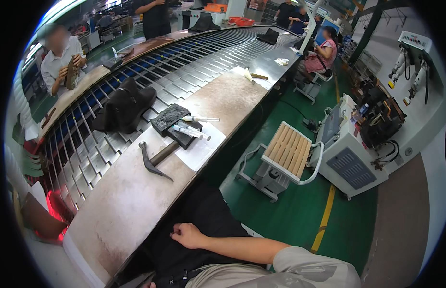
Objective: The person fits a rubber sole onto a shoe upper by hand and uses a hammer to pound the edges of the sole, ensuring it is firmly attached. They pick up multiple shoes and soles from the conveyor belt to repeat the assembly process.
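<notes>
My right hand [187, 235] rests on the black cloth over my lap, fingers curled in and nothing seen in them. At the bottom edge only a sliver of my left hand [152, 285] shows; its fingers are cut off from view. Nearest on the worktop lies a claw hammer [164, 152], its handle end reaching under a dark block. Several syringes [193, 131] lie on and against two dark, rough blocks [170, 119], beside a white sheet [203, 152]. A dark boot [125, 106] lies on the slatted conveyor behind them.
The metal conveyor [203, 57] runs along the bench, with another dark boot [268, 36] farther along. A second hammer [254, 76] lies up the worktop. Across the conveyor a person [64, 57] holds a brown piece. A slatted stand [289, 150] and a machine [350, 153] are at right.
</notes>
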